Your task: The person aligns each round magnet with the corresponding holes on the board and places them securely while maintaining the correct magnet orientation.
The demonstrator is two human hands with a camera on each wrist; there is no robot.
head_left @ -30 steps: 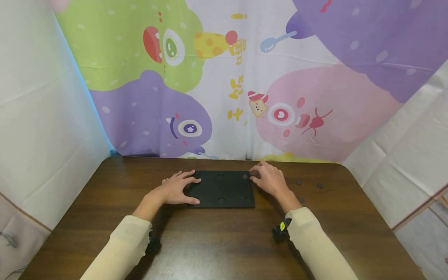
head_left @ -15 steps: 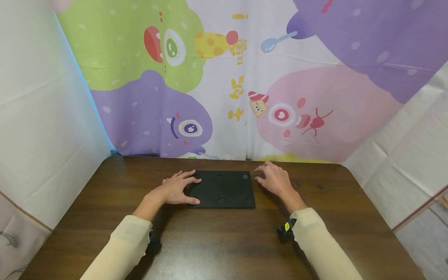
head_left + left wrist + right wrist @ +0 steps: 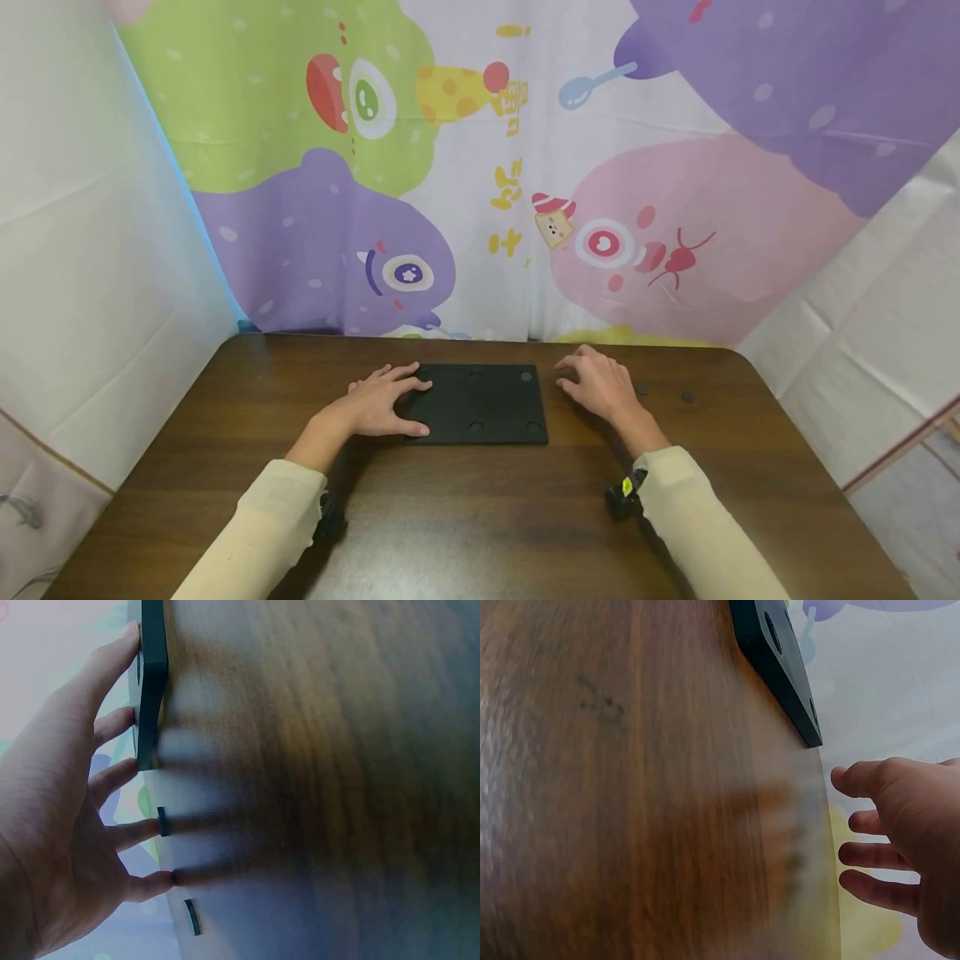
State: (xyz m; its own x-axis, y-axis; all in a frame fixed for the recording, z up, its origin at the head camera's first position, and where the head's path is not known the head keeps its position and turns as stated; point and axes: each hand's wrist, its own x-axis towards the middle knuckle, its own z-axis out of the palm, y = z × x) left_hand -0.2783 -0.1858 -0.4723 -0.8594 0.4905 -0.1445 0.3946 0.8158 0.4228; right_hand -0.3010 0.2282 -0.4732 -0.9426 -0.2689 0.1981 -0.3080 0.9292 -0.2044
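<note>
Head view is showing a wood-grain table (image 3: pixel 480 517) with a black rectangular board (image 3: pixel 480 404) lying near its far edge. The left hand (image 3: pixel 378 404), fingers spread, is resting on the board's left end, gripping nothing. The right hand (image 3: pixel 597 385), loosely curved and holding nothing, is withdrawing rightward toward two loose dark discs (image 3: pixel 687 397), leaving a grey disc (image 3: pixel 527 377) apparently seated at the far-right corner.

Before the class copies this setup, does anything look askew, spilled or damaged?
Yes: the curtain looks odd, its cartoon faces turned sideways and the party hat pointing right instead of up. On the table, the board lies flat, and I see no spill or damage.
</note>
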